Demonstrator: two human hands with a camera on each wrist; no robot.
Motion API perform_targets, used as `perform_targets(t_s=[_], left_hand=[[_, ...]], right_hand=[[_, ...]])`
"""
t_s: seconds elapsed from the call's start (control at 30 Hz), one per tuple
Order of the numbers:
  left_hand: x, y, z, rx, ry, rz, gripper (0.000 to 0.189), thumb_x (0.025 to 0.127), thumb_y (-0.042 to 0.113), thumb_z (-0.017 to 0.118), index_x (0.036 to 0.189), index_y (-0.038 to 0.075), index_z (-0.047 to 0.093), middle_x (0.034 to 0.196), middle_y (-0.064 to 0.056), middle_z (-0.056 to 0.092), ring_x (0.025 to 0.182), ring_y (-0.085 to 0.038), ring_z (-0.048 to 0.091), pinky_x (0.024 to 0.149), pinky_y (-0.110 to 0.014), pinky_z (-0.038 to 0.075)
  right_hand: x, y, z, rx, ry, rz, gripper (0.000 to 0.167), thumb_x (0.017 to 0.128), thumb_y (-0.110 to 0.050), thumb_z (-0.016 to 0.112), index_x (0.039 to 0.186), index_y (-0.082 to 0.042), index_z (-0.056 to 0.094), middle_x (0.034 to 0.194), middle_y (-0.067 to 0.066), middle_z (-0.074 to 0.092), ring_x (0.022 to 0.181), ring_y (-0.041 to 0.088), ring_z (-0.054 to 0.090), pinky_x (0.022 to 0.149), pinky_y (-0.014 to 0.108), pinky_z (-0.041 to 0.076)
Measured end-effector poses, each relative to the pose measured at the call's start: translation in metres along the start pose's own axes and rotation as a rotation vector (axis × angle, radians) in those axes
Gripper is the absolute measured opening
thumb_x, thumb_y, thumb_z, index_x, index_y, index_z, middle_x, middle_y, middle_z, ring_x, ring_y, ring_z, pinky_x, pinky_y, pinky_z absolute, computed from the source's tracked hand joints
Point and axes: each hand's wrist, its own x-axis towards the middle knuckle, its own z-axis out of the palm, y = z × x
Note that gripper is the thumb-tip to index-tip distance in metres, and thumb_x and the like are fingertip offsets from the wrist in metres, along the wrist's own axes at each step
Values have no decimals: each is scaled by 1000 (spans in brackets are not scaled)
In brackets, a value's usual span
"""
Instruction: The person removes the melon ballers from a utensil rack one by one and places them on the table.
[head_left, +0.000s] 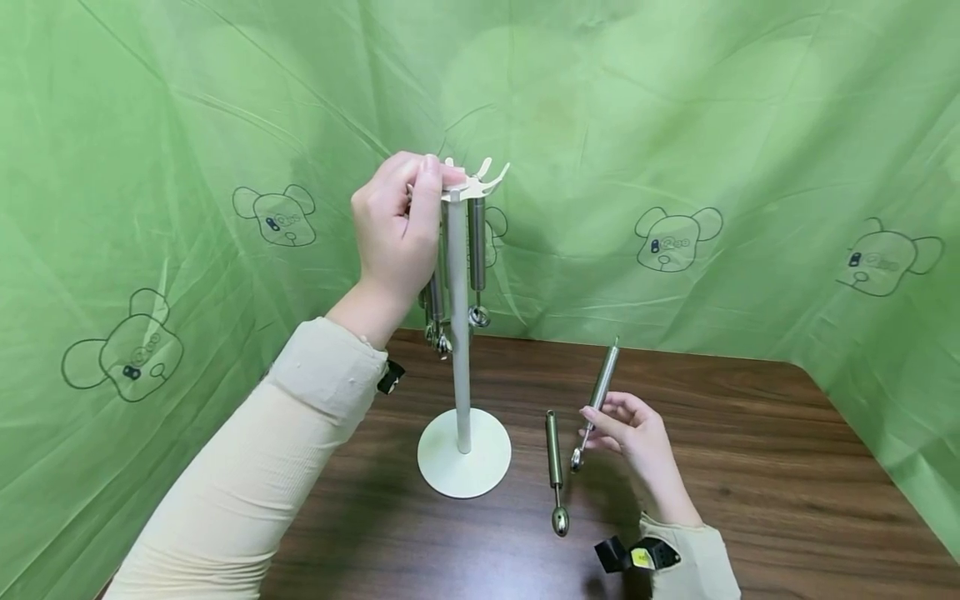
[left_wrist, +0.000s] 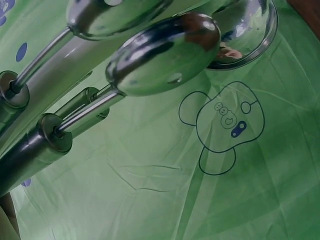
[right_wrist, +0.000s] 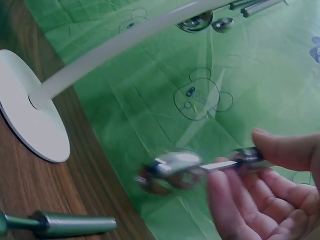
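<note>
My left hand (head_left: 400, 221) grips the hooked top of a white utensil stand (head_left: 460, 350). Several metal spoons (head_left: 477, 246) with thick cylindrical handles hang from it, bowls downward; their shiny bowls (left_wrist: 165, 57) fill the upper part of the left wrist view. To the right of the stand, my right hand (head_left: 641, 437) pinches a similar small metal spoon (head_left: 604, 375) near the lower end of its handle. This spoon slants with its handle up and its bowl (right_wrist: 175, 167) down, blurred in the right wrist view. The left fingertips partly hide the hooks.
Another metal spoon (head_left: 554, 450) lies on the brown wooden table (head_left: 750, 467) between the stand's round base (head_left: 435, 467) and my right hand. Green cloth (head_left: 570, 108) printed with bear faces encloses the table at the back and sides.
</note>
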Motion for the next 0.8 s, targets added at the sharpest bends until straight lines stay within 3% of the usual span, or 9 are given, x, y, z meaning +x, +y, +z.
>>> perform_targets(t_s=[0.37, 0.8], left_hand=[[-2, 0, -1, -18, 14, -28, 32, 96, 9, 49, 79, -5, 73, 81, -18, 72, 86, -26, 72, 76, -26, 52], [-2, 1, 0, -17, 19, -26, 34, 96, 11, 49, 77, -5, 72, 81, -17, 72, 84, -24, 72, 72, -22, 49]], right_hand=[[1, 0, -15, -102, -127, 69, 18, 90, -4, 69, 99, 3, 56, 74, 1, 67, 60, 16, 68, 63, 34, 61], [4, 3, -26, -223, -202, 113, 18, 90, -6, 67, 98, 5, 54, 72, 1, 65, 60, 13, 67, 63, 35, 61]])
